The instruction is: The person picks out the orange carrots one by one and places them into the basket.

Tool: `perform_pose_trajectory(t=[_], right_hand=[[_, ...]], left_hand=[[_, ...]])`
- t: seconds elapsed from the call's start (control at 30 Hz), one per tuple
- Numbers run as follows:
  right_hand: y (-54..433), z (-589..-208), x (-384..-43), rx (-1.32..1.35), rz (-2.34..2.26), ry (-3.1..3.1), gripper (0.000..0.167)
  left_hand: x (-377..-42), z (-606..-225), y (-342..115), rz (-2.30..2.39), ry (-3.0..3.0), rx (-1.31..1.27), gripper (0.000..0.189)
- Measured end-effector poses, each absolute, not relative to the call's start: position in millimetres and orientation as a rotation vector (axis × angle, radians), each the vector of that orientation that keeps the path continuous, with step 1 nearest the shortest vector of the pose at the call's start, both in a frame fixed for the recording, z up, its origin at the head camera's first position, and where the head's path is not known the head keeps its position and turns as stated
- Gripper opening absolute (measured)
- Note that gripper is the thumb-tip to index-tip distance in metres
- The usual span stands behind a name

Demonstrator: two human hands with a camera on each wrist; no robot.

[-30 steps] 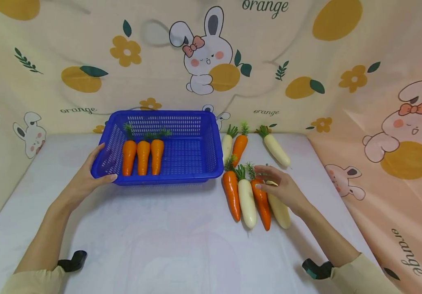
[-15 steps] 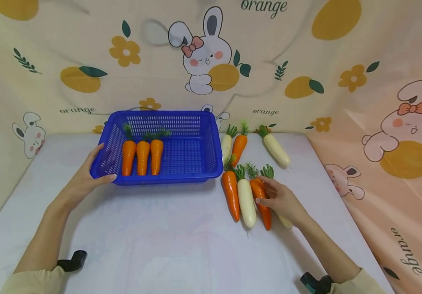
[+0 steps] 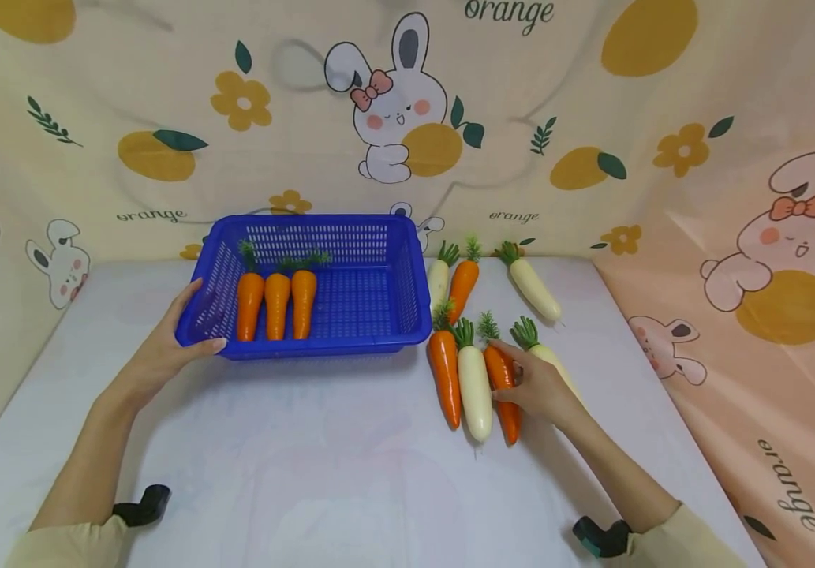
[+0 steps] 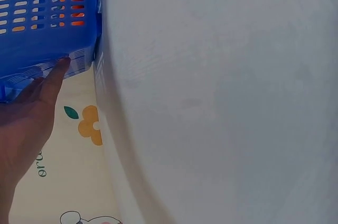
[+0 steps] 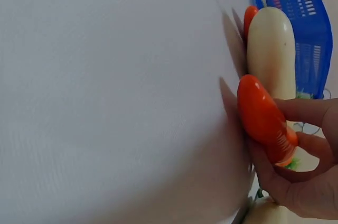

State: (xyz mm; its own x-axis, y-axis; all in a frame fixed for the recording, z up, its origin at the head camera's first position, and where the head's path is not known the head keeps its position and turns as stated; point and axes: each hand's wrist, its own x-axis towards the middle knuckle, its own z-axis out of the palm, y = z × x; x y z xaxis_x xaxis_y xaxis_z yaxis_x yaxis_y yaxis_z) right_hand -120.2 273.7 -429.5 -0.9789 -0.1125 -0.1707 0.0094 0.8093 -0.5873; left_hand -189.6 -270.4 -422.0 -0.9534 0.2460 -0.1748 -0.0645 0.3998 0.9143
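Observation:
My left hand (image 3: 163,345) grips the near left corner of a blue plastic basket (image 3: 308,345), its thumb on the front rim and fingers along the left side. In the left wrist view, the fingers (image 4: 52,84) touch the perforated wall. Three orange carrots (image 3: 277,304) lie side by side in the basket's left part. My right hand (image 3: 542,388) holds a carrot (image 5: 259,110) with its thumb and fingers around the sides. That carrot lies between a white radish (image 3: 476,394) and another white radish (image 3: 552,359), partly hidden by the hand.
Left of the middle radish lies a carrot (image 3: 445,379). Farther back are a radish (image 3: 439,280) beside the basket, a carrot (image 3: 463,284) and a slanted radish (image 3: 533,290). A patterned cloth (image 3: 258,173) hangs behind the white table (image 3: 293,473).
My right hand has come down and leftward onto the carrot and closed its fingers around it. The right-hand radish has shifted slightly right. My left hand stays on the basket.

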Motion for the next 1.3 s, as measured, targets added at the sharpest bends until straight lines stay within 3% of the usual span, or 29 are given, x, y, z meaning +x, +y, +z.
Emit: perform_pose_trajectory(t=[0.33,0.53,0.97,1.3], right_hand=[[281,-413,-135,0.045,-1.177,2.699,0.082],[275,-396,-152,-0.072,-1.275,2.704,0.081],[237,-365,-198,-0.164,-1.543,2.42,0.082],[200,-347,-226,-0.199,-1.453,2.464,0.076]], left_hand=[[-192,-424,-272,1.573,2.382,0.171,0.098],[-193,-424,-272,1.571,2.372,0.154,0.098],[-190,-422,-272,1.573,2.379,0.159,0.098],[-191,-423,-272,1.588,2.386,0.161,0.097]])
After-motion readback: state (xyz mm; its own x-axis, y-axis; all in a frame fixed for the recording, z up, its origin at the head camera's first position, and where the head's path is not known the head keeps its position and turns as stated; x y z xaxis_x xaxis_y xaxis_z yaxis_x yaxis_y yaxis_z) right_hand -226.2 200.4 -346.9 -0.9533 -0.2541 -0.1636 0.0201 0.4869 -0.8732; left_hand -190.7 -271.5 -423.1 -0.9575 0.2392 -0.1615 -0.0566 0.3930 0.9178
